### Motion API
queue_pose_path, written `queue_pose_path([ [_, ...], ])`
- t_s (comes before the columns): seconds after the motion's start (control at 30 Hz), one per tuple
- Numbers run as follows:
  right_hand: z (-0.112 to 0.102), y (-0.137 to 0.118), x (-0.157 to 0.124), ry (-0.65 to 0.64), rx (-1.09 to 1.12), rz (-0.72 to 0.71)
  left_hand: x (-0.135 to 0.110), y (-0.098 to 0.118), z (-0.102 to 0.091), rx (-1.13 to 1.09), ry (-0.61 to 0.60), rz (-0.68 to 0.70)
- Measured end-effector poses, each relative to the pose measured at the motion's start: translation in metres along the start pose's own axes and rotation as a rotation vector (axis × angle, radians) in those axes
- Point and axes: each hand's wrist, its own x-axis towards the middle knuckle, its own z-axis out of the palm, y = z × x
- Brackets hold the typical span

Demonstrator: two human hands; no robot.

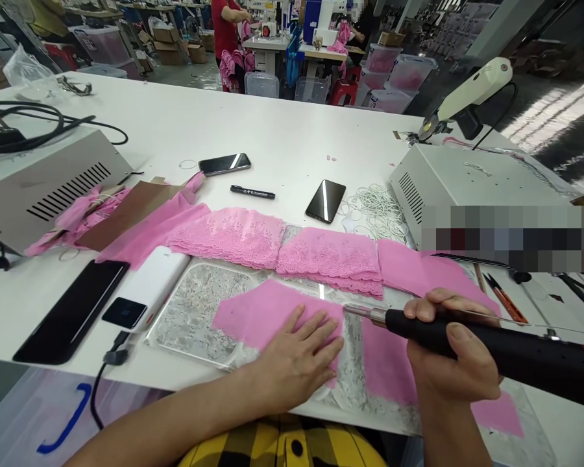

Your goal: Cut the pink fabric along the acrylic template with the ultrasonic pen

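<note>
Pink panel [265, 314], one black tool [530, 360]; two lace stacks [228, 237]

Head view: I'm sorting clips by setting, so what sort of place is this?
Most likely a garment workshop: sewing machines stand in the background, plastic bins are stacked near them, and a shaped piece of pink fabric lies under the left hand.

Black tool [530, 355] partly beyond frame's right edge, pink cloth [257, 312] partly beneath left hand [299, 363]
</note>
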Motion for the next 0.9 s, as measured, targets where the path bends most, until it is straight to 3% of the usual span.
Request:
queue_pose_path([
  [0.5, 0.002, 0.002, -0.002, -0.097, -0.054, -0.094, 0.001, 0.0, -0.003, -0.011, -0.042, 0.018],
  [0.7, -0.005, -0.007, -0.003, -0.02, -0.011, -0.04, -0.009, 0.002, -0.018, -0.102, 0.049, 0.137],
  [0.9, -0.018, -0.02, -0.019, -0.078, -0.03, 0.045, -0.019, 0.002, -0.024, -0.158, 0.063, 0.218],
])
